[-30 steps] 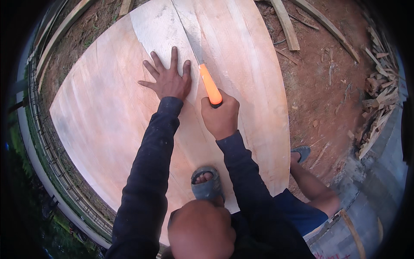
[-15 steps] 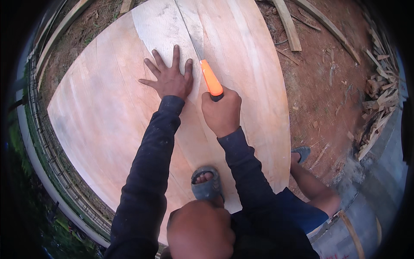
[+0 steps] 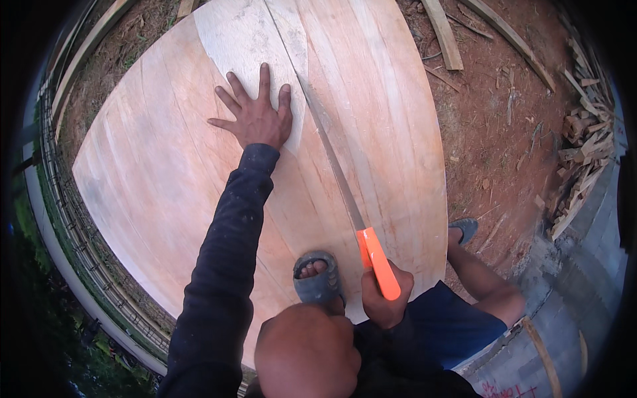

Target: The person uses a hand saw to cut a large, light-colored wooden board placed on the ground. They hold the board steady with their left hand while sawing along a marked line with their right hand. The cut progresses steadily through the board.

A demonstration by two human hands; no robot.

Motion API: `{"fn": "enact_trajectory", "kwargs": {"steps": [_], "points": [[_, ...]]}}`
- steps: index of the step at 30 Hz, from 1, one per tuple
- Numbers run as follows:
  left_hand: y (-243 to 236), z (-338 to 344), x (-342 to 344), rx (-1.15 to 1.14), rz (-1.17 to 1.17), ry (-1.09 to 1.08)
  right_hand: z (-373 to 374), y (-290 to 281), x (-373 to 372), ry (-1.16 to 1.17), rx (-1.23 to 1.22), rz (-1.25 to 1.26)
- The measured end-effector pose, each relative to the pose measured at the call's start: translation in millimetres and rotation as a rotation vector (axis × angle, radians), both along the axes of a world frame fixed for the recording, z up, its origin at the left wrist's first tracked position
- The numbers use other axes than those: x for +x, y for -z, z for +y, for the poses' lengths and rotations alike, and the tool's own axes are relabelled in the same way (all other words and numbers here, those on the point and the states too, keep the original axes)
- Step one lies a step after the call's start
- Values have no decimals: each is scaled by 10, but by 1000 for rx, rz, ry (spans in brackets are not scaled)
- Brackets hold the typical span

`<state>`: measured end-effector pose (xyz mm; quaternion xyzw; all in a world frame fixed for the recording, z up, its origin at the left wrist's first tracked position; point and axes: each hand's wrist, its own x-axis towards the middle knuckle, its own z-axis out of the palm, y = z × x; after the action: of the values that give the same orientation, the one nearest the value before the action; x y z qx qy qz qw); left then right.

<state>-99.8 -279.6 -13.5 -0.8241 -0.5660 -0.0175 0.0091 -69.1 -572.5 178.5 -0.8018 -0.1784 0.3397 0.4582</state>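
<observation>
A large pale plywood sheet [image 3: 179, 192] lies under me, and a narrow cut line runs in it from the far edge toward the middle. My right hand [image 3: 386, 292] is wrapped round the orange handle of a handsaw [image 3: 378, 262], close to my body. The saw's long thin blade slants away to the far left and meets the end of the cut. My left hand [image 3: 260, 121] lies flat on the sheet with fingers spread, just left of the cut, holding nothing. My sandalled foot [image 3: 317, 277] stands on the sheet, left of the saw handle.
Timber lengths [image 3: 443, 40] lie on reddish soil beyond the sheet's far right. A heap of split wood scraps [image 3: 587, 149] rises at the right, beside grey concrete [image 3: 564, 312]. Another long beam [image 3: 93, 50] lies at the far left. My other sandalled foot [image 3: 466, 231] is on the ground at the right.
My right hand has drawn the handsaw back toward my body and to the right, baring most of its blade. My left hand stays flat in nearly the same place.
</observation>
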Motion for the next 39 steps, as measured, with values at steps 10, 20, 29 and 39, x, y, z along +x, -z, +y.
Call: {"fn": "enact_trajectory", "kwargs": {"steps": [10,20,29,39], "points": [[-17,5,21,-45,12,-17,992,638,205,21,90,-67],[17,-19,-7,-22,10,3,412,328,64,35,67,3],[-28,69,23,-34,2,-27,883,585,190,34,95,-37],[-21,-20,25,-32,-22,-8,358,267,76,33,47,29]]}}
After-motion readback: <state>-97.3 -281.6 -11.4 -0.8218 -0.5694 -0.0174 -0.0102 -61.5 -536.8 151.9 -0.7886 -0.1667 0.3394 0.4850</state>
